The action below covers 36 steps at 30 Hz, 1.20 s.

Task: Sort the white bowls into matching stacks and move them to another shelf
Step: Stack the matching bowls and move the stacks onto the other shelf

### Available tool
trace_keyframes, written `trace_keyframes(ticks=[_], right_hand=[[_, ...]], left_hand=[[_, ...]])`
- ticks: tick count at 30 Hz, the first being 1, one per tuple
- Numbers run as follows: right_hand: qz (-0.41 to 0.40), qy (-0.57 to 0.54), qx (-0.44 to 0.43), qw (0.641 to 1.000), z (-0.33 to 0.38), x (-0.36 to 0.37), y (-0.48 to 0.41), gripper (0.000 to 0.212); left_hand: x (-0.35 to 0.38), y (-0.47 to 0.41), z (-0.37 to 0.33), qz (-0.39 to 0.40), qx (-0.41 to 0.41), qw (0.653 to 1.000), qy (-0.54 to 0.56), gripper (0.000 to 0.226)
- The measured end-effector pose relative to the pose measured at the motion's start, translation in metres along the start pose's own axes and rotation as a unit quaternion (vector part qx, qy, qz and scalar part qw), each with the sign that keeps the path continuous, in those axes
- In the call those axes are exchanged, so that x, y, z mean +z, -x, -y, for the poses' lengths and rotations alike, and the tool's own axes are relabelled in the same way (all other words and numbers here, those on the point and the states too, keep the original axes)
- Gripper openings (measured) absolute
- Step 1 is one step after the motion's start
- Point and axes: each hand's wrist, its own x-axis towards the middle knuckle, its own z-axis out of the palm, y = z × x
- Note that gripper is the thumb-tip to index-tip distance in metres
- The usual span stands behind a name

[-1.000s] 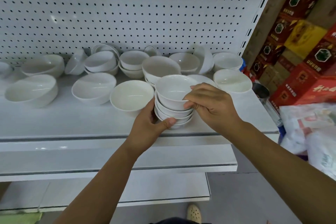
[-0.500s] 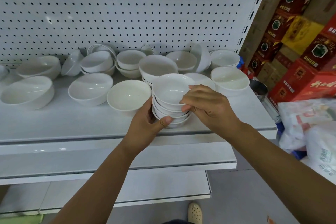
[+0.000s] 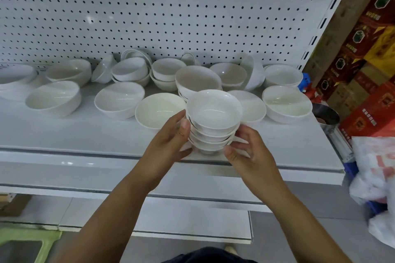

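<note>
While both hands close on it from either side, a stack of small white bowls stands at the front edge of a white shelf. Whether its base rests on the shelf or sits just off it cannot be told. The left hand takes the stack's left side, its thumb against the rims and its fingers curled round behind. The right hand takes the lower right side, with fingertips on the bottom bowls and the thumb near the base. Each grip is narrow and holds only the stack.

Just left of the stack, close to the left hand, sits a wide cream bowl. Directly behind the stack a larger bowl tops a short pile. To the right of the stack, its edge hidden behind the top bowl, lies a shallow dish, and a deeper bowl sits beyond that. More loose bowls, some tilted and some nested, spread left of the stack and behind it, back to a perforated back panel.

Well to the right of the stack, past the shelf's end, are a metal cup, red printed boxes and white plastic bags. Below the stack a lower shelf juts forward.
</note>
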Motion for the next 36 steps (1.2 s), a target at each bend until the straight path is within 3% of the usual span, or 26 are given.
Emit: trace_keyframes(ticks=[8, 18, 24, 36], right_hand=[[0.054, 0.008, 0.008, 0.998, 0.001, -0.002, -0.024, 0.093], [0.03, 0.034, -0.021, 0.999, 0.003, -0.001, -0.019, 0.083], [0.055, 0.051, -0.044, 0.996, 0.025, 0.015, -0.011, 0.076], [0.157, 0.011, -0.086, 0.984, 0.065, 0.162, -0.015, 0.084]], left_hand=[[0.003, -0.006, -0.021, 0.02, -0.058, 0.998, 0.026, 0.064], [0.007, 0.009, -0.023, -0.003, -0.044, 0.998, 0.039, 0.048], [-0.016, 0.035, -0.025, -0.039, -0.031, 0.997, 0.052, 0.058], [-0.143, 0.114, -0.028, -0.165, -0.021, 0.986, 0.032, 0.064]])
